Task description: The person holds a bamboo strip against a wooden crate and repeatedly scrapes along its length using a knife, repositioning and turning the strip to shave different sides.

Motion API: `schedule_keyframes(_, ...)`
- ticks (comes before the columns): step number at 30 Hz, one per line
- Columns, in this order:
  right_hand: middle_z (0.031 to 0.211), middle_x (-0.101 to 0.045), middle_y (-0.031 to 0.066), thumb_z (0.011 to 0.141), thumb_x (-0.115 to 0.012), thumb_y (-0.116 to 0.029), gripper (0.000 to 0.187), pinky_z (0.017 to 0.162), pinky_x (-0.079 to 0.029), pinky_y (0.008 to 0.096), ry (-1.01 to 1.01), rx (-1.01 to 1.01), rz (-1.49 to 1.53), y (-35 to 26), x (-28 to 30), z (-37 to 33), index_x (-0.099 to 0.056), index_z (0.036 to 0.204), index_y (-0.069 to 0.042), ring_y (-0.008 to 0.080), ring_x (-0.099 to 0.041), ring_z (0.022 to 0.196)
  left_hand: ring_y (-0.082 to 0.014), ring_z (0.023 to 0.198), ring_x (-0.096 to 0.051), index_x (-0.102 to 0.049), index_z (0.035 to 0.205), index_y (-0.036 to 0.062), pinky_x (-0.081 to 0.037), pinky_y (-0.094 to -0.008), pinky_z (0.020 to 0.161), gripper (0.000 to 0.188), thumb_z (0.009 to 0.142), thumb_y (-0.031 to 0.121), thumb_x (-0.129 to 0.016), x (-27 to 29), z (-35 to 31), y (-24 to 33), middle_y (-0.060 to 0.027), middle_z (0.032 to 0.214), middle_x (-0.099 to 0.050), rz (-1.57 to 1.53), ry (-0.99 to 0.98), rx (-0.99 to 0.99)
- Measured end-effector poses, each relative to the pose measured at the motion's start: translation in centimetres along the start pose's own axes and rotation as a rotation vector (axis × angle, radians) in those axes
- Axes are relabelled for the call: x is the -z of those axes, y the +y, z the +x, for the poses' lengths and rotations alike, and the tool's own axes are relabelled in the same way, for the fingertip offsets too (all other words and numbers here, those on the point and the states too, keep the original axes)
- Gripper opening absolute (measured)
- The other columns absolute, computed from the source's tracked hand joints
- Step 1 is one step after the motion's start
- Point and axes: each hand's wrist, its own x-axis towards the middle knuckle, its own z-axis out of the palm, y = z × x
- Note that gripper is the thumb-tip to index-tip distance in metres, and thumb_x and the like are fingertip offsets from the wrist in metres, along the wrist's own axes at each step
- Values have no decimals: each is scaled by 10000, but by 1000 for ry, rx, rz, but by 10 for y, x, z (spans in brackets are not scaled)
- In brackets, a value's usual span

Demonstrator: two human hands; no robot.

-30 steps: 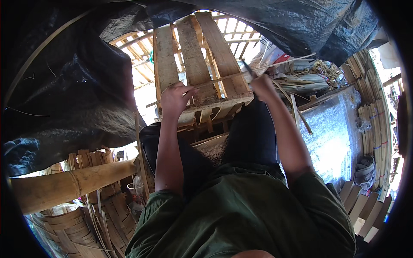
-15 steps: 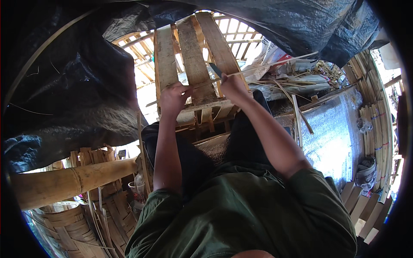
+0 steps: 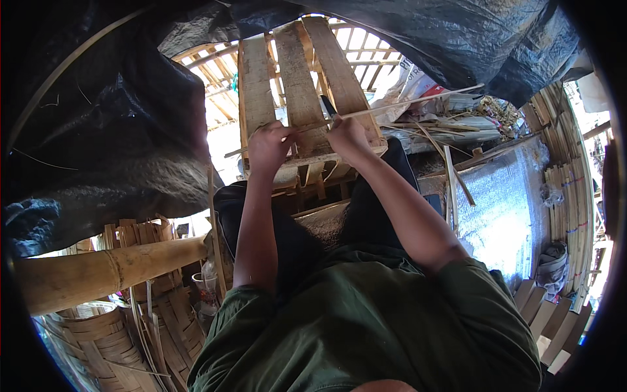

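A long, thin bamboo strip (image 3: 418,100) runs slantwise over a wooden slatted bench (image 3: 294,73) in front of my knees. My left hand (image 3: 269,146) is closed around the strip near its left end. In my closed right hand (image 3: 350,138) is a knife (image 3: 328,104), its dark blade pointing up and away beside the strip. The knife's handle is hidden in my fingers. Both hands are just above the near end of the bench, a short gap apart. The strip's far end reaches well past my right hand.
Black plastic sheeting (image 3: 130,124) hangs at the left and overhead. A thick bamboo pole (image 3: 111,264) lies at lower left above woven baskets (image 3: 108,343). At right are loose bamboo pieces (image 3: 450,179), a shiny silver sheet (image 3: 499,209) and stacked slats (image 3: 571,202).
My right hand has moved left and slightly nearer with the knife, closer to my left hand. The left hand has shifted slightly right. The blade stands steeper.
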Motion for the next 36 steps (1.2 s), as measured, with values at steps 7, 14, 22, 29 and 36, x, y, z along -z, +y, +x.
schedule_keyframes(7, 572, -471, -2, 1039, -462, -406, 429, 379, -336, 326, -366, -395, 363, 13, 68, 6, -591, 1077, 2, 124, -441, 424, -236, 665, -662, -793, 829, 202, -526, -372, 611, 109, 765, 290, -798, 7, -1, 1, -20, 720, -655, 10, -1, 47)
schedule_keyframes(14, 658, -546, 56, 995, -447, -207, 313, 391, -375, 363, -219, -461, 326, 34, 88, 22, -598, 1208, -35, 149, -496, 469, -252, 676, -666, -800, 908, 202, -515, -383, 613, 150, 805, 309, -783, 8, -3, -1, -36, 753, -668, 27, -38, 54)
schedule_keyframes(22, 970, -702, 259, 1014, -446, -343, 457, 756, -547, 469, -276, -206, 157, -34, 27, -25, -639, 1151, 47, 397, -701, 936, -247, 682, -666, -791, 867, 198, -519, -382, 615, 114, 777, 268, -803, 13, -9, -14, -29, 753, -674, 36, -7, -3)
schedule_keyframes(29, 529, -336, -43, 1046, -391, -467, 457, 369, -294, 330, -270, -471, 495, 39, 79, 17, -577, 895, -78, 113, -306, 393, -255, 684, -657, -793, 851, 223, -523, -394, 637, 131, 778, 331, -778, 9, -6, -3, -21, 729, -653, 56, -26, 73)
schedule_keyframes(36, 683, -569, 82, 1042, -429, -277, 334, 443, -443, 394, -187, -204, 194, -20, -7, -19, -594, 992, 8, 177, -561, 508, -251, 677, -658, -790, 842, 206, -522, -393, 638, 126, 766, 305, -795, 3, -4, -6, -16, 706, -643, 55, -8, 15)
